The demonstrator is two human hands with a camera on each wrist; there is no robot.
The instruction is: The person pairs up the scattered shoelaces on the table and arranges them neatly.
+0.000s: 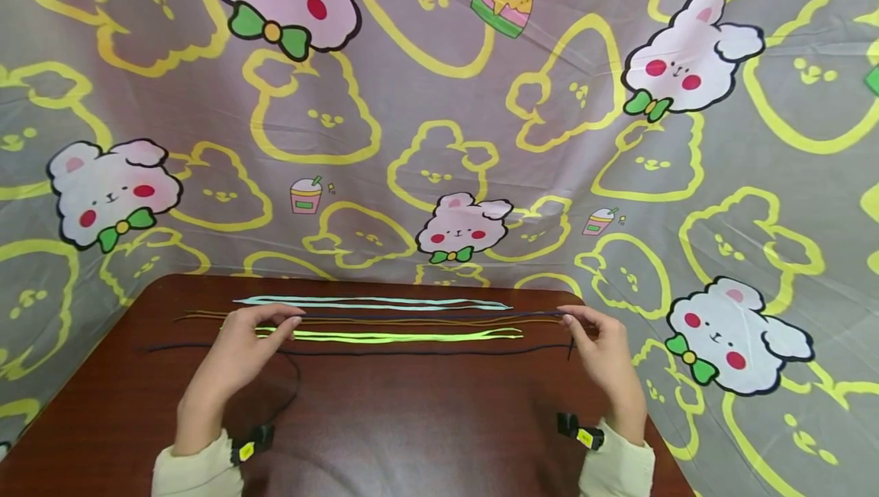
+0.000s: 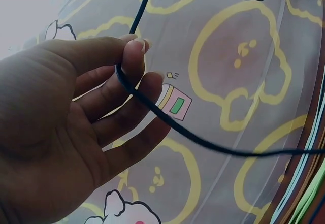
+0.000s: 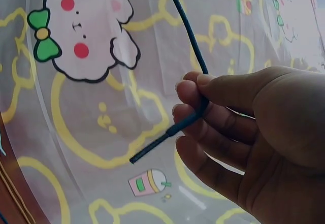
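Note:
A dark blue shoelace (image 1: pixel 439 317) runs nearly straight between the two hands, above the table. My left hand (image 1: pixel 243 348) pinches it between thumb and forefinger, and in the left wrist view the lace (image 2: pixel 195 138) also curves away past the other fingers. In the head view its slack loops down below the left hand. My right hand (image 1: pixel 604 352) pinches the lace close to one end. The right wrist view shows the stiff tip (image 3: pixel 150 149) sticking out below those fingers. Behind and below the held lace lie other laces.
On the brown table (image 1: pixel 412 413) lie a mint lace (image 1: pixel 371 303), a brown lace (image 1: pixel 199 314), a neon yellow lace (image 1: pixel 398 337) and another dark lace (image 1: pixel 412 353), all stretched sideways. A patterned curtain (image 1: pixel 426 100) hangs behind the table and at its sides.

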